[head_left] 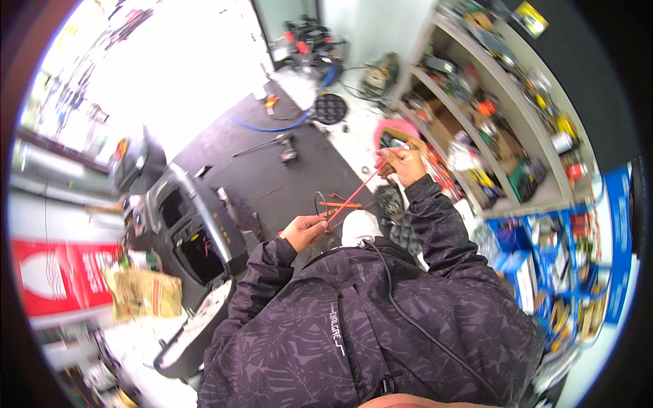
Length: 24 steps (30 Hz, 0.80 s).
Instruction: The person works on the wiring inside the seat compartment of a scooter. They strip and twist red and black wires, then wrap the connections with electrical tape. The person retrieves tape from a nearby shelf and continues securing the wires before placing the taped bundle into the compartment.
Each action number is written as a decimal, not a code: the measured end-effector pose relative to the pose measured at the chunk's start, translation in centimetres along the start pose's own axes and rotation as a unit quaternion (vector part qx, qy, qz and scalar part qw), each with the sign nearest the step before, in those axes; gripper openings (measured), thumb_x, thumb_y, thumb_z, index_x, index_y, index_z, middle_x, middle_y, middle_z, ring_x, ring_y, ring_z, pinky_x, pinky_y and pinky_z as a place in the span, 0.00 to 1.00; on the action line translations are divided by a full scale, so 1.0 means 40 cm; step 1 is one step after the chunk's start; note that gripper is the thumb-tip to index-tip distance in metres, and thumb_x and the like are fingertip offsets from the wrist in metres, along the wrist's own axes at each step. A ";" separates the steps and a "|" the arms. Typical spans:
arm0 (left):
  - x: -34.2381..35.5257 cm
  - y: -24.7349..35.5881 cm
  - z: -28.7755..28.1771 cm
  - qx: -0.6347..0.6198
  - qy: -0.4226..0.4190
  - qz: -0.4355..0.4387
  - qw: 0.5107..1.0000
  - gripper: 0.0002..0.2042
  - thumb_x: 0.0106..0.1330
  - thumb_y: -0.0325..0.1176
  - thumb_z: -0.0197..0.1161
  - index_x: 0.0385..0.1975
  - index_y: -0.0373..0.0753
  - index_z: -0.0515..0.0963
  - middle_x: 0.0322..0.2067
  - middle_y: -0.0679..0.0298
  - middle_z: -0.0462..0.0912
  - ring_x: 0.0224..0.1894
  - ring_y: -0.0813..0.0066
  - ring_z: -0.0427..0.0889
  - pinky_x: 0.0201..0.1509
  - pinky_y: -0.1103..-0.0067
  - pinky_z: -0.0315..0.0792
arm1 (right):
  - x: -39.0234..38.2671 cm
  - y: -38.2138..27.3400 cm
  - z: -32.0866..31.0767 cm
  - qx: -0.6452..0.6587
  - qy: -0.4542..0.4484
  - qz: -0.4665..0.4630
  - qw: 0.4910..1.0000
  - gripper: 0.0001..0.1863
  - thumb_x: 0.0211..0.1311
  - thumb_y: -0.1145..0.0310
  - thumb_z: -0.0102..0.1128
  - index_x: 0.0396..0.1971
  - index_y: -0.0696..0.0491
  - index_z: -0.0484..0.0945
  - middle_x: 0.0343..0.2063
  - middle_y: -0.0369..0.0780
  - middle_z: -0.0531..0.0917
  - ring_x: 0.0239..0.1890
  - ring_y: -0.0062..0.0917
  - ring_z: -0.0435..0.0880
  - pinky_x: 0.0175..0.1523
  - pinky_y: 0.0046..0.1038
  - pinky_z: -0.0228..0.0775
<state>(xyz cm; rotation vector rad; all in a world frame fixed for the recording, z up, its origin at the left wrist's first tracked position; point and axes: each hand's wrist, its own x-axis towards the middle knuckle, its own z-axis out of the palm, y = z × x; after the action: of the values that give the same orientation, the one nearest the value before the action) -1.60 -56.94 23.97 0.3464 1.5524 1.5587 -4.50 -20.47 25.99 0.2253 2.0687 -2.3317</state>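
A thin red strand (358, 192), wire or narrow tubing, is stretched straight and slanting between my two hands in front of my chest. My left hand (306, 232) is closed around its lower end, and a short red bit shows past the fist. The upper end is pinched between the fingers of my right hand (406, 165). Below the strand, orange strips (340, 205) and a thin dark looped cable (319, 198) are visible near my left hand. Beyond my right hand is a box of small items (394, 139).
A scooter (194, 224) with an open compartment stands at the left. A drill-like tool (289, 149) with a long rod and a blue hose (272, 129) lie on the dark mat (238, 173). Cluttered shelves (490, 122) rise at the right, above blue racks (568, 255).
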 end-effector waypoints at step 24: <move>-0.274 -0.064 -0.448 -0.197 0.539 -0.036 0.818 0.14 0.81 0.35 0.59 0.46 0.31 0.86 0.24 0.73 0.74 0.27 0.86 0.69 0.33 0.81 0.65 | 0.890 0.090 1.181 0.036 -0.543 0.224 0.808 0.14 0.75 0.71 0.66 0.55 0.62 0.82 0.43 0.45 0.90 0.38 0.27 0.90 0.45 0.28 0.84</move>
<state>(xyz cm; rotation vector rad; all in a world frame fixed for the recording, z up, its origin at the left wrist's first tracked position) -7.43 -77.25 22.57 -1.0008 1.8950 2.0897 -43.91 -64.67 23.59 -0.4739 1.1647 -1.5848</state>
